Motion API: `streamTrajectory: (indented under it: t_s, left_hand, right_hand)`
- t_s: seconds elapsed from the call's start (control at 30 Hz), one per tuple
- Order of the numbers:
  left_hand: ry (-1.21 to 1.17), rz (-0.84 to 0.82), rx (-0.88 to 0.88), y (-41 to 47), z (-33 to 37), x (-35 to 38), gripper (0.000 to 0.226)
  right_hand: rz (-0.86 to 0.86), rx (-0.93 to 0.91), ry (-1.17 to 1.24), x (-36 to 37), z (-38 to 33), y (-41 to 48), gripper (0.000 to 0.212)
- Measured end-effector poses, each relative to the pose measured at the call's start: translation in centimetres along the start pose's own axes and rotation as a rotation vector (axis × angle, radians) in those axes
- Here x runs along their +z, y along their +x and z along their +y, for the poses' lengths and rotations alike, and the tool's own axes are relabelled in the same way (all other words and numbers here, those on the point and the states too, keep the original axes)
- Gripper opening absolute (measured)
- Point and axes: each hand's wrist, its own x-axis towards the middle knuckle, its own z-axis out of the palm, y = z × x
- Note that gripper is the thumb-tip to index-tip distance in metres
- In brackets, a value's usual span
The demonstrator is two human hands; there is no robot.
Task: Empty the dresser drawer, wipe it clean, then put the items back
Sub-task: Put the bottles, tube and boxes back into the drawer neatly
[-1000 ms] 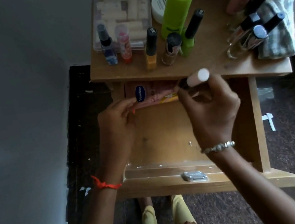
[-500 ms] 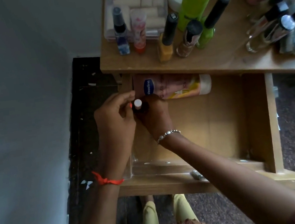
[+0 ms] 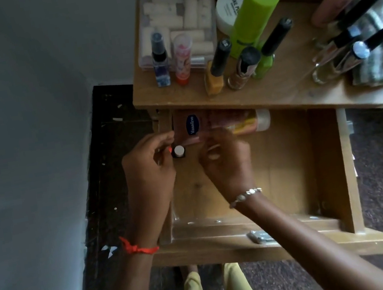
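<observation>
Down in the middle of the frame, the wooden drawer (image 3: 325,160) stands pulled out from under the dresser top (image 3: 265,92), its floor mostly bare. A pink Vaseline tube (image 3: 222,124) with a blue oval logo and a pale cap lies on its side along the drawer's back edge; its long axis runs left to right across the frame, the cap pointing right, and its upper part is tucked under the dresser top. Just below the tube's left end stands a small dark bottle (image 3: 179,151) with a white cap, upright, the cap facing the camera, in the drawer's back left corner.

The left hand (image 3: 149,172) reaches in from the lower left, a red thread at its wrist, with fingers curled and fingertips just beside the small bottle; whether they touch it I cannot tell. The right hand (image 3: 226,161) comes in from the lower right, a beaded bracelet on the wrist, fingers loosely bent and apart, empty, hovering just right of the bottle and in front of the tube. It is somewhat blurred.

On the dresser top, in the upper part of the frame, stand several nail polish bottles (image 3: 243,67), a tall green can (image 3: 254,12), a white jar (image 3: 228,9), a clear box (image 3: 177,20) of pale rolls and a folded cloth (image 3: 379,62) at upper right.
</observation>
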Motion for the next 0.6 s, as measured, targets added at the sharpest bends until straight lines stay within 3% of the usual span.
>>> streamTrajectory:
  t_s: [0.1, 0.2, 0.37, 0.6]
  left_hand:
    - [-0.028, 0.007, 0.014, 0.0, -0.2, -0.1, 0.033]
    - [-0.063, 0.005, 0.037, 0.1, -0.3, 0.0, 0.034]
    - [-0.076, -0.012, 0.048, 0.1, -0.3, 0.1, 0.036]
    - [-0.077, -0.024, 0.027, 0.1, -0.5, -0.1, 0.037]
  right_hand:
    - [0.241, 0.022, 0.157, -3.3, -1.8, 1.4, 0.022]
    - [0.366, 0.07, 0.238, -4.8, -3.3, 3.4, 0.036]
    - [0.389, 0.097, 0.206, -4.4, -3.3, 5.0, 0.04]
    - [0.399, 0.039, 0.133, -4.8, -2.6, 5.6, 0.023]
